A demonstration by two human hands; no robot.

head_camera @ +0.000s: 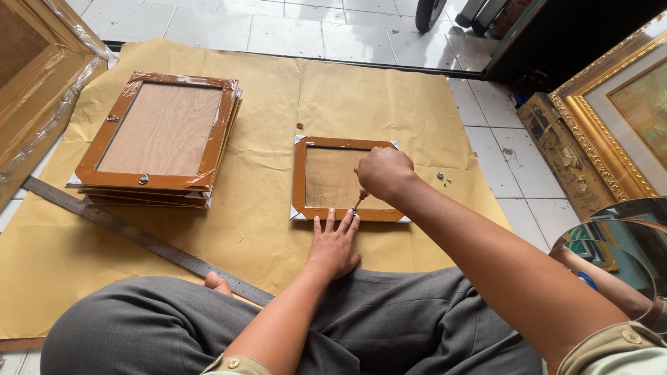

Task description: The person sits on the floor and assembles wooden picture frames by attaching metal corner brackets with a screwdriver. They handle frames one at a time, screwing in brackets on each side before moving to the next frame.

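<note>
Flat left hand (335,244) steadies brown frame (345,178); right hand (383,171) grips screwdriver (359,201).

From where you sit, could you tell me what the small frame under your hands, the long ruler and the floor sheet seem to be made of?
The small frame looks like wood wrapped in glossy brown tape or film, judging by the sheen, with a matte fibreboard-like back panel. The long ruler appears to be steel: grey, flat, with fine graduations. The floor sheet seems to be kraft paper: tan, creased, with fold lines.
</note>
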